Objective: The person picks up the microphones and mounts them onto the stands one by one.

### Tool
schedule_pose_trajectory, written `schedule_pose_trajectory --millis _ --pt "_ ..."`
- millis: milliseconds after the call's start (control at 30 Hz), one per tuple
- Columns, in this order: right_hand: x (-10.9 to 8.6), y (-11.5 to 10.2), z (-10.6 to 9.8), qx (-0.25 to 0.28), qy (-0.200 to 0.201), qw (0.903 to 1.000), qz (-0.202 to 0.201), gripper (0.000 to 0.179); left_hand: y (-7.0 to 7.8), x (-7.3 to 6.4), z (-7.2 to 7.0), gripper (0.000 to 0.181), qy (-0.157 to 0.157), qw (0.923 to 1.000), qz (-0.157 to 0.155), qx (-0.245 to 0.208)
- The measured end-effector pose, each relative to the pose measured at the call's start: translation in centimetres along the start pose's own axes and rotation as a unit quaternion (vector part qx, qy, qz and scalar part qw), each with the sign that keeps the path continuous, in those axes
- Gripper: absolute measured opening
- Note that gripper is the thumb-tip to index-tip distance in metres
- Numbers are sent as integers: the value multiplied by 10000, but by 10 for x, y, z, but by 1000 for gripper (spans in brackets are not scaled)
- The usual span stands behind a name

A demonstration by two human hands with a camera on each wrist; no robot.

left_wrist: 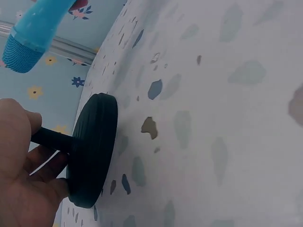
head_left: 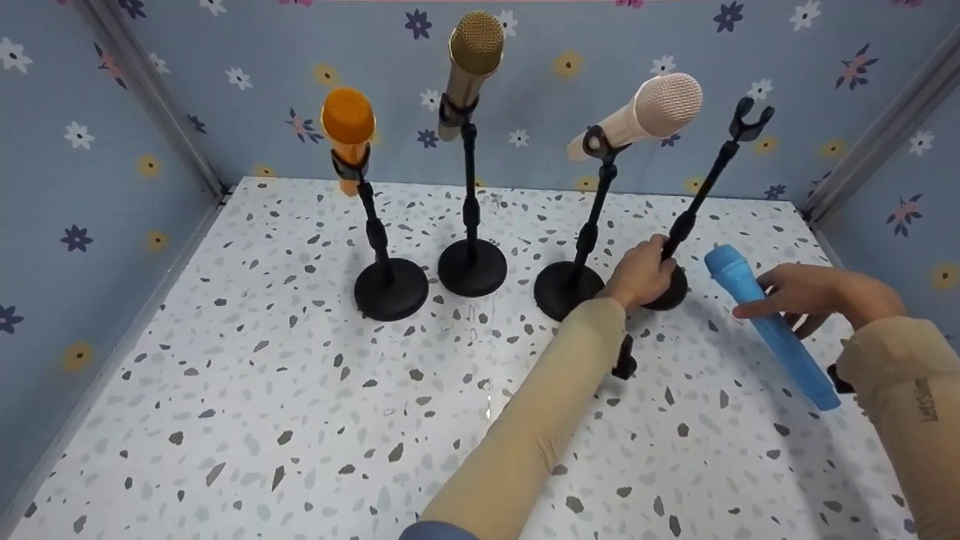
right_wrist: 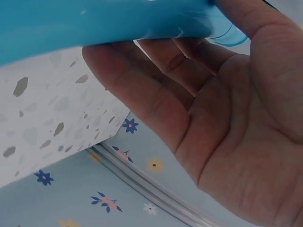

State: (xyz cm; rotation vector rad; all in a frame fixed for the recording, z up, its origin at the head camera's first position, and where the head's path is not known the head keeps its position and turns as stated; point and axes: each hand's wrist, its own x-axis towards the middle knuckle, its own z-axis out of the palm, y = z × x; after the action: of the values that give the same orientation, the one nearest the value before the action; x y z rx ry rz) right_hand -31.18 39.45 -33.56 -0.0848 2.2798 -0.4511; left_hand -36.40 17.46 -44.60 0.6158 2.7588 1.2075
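My left hand grips the pole of the rightmost black microphone stand, low down near its round base. At the top of this stand, the forked clip holds no microphone. To the right, my right hand holds a light blue microphone around its body, thumb on one side and fingers on the other. The microphone slants over the table, its mesh head toward the stand. In the right wrist view the blue body crosses above the fingers, partly hiding their tips.
Three more black stands line the back of the speckled table. They carry an orange microphone, a gold microphone and a pale pinkish-white microphone. Flowered panels enclose the back and sides.
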Motion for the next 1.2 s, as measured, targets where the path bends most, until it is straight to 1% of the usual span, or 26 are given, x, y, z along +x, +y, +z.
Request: schedule_pose_trajectory --millis 133,233,367,500,633,733,833,967,1033,1100,1200 --pt "2 -3 -1 81 220 9996 -168 112 -4 -12 -1 42 -8 9998 145 154" --pt "3 -6 -2 130 346 9990 -238 111 -5 -21 -3 36 24 9991 328 261" --pt "6 -9 -3 167 428 9985 -292 109 -6 -34 -5 22 123 9965 676 474" --pt "13 -15 2 253 540 9973 -436 108 -11 -55 -11 16 103 9918 1129 588" --pt "16 -18 7 325 615 9963 -511 112 -16 -73 -16 14 -2 9847 1667 507" --pt "15 -20 8 348 598 9963 -515 114 -18 -83 -19 15 -154 9813 1885 365" --pt "16 -23 10 380 612 9958 -559 114 -20 -92 -22 18 -371 9817 1855 200" --pt "18 -29 16 411 647 9946 -706 111 -23 -104 -27 17 -606 9830 1723 177" --pt "20 -33 19 376 642 9941 -791 110 -24 -108 -30 14 -699 9831 1681 204" --pt "21 -37 22 350 613 9938 -863 108 -26 -113 -33 13 -812 9839 1575 208" --pt "23 -44 26 255 579 9938 -909 108 -30 -120 -39 14 -923 9845 1464 301"
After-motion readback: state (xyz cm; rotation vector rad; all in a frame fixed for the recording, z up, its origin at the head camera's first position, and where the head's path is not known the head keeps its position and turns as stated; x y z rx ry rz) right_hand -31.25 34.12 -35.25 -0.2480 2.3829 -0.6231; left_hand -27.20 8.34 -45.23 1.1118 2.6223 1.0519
